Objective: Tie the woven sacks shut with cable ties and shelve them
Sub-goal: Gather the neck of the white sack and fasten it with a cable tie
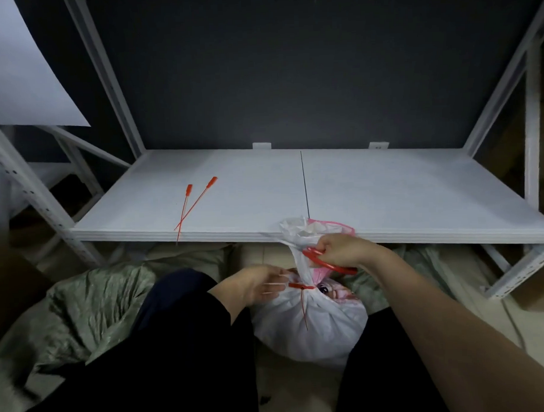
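Note:
A white woven sack (311,321) stands on the floor between my knees, just in front of the low shelf board (402,189). A red cable tie (301,287) cinches its neck, and the tie's tail hangs down the front. My left hand (252,283) is at the tie's left end with its fingers spread and blurred. My right hand (340,249) is closed beside the bunched neck above the tie, gripping a red loop-shaped thing (325,264) that I cannot identify. The sack's open top (296,229) with pink trim pokes up above that hand.
Two spare red cable ties (196,202) lie crossed on the shelf's left half, their tips over the front edge. Crumpled green sacks (83,301) lie on the floor at left and under the shelf. White metal uprights (534,153) frame the shelf.

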